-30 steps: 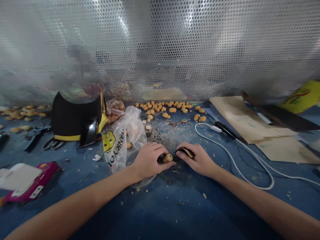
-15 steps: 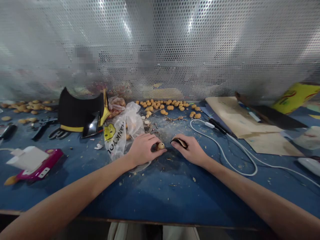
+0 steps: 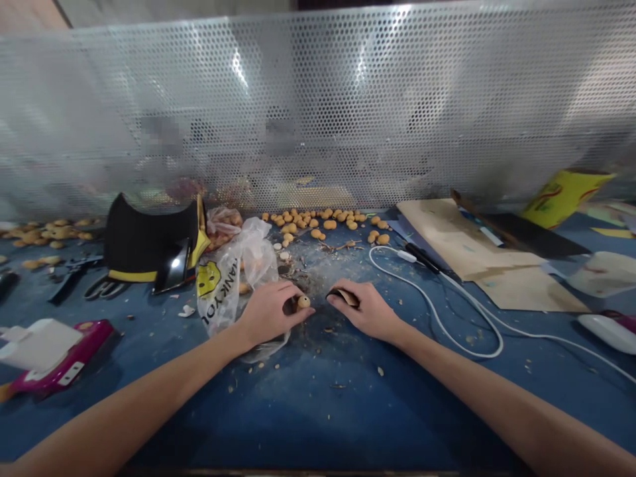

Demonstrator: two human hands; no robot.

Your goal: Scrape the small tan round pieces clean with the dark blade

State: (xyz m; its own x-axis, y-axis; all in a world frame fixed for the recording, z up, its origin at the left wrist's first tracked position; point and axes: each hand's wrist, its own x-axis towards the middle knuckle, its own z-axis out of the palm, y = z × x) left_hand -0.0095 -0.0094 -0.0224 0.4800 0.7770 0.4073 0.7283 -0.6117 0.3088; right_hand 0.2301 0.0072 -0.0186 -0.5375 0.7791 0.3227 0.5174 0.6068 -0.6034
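Note:
My left hand is closed around a small tan gourd, its end with a dark hole pointing to the right between thumb and fingers. Across a short gap, my right hand pinches a dark curved piece with a tan inner side, which looks like folded sandpaper. The piece and the gourd are apart. Beside my left forearm lies a clear plastic bag with a yellow face and printed letters. Crumbs and pale chips are scattered on the blue tabletop around both hands.
Small gourds line the back, with another pile at far left. A black-and-yellow dustpan-like piece has a phone against it. A white cable, brown paper and a pink power strip lie around. Perforated metal stands behind.
The view has tilted up and shifted slightly right, so the scene sits lower and further left. Both hands keep their grips, still a short gap apart.

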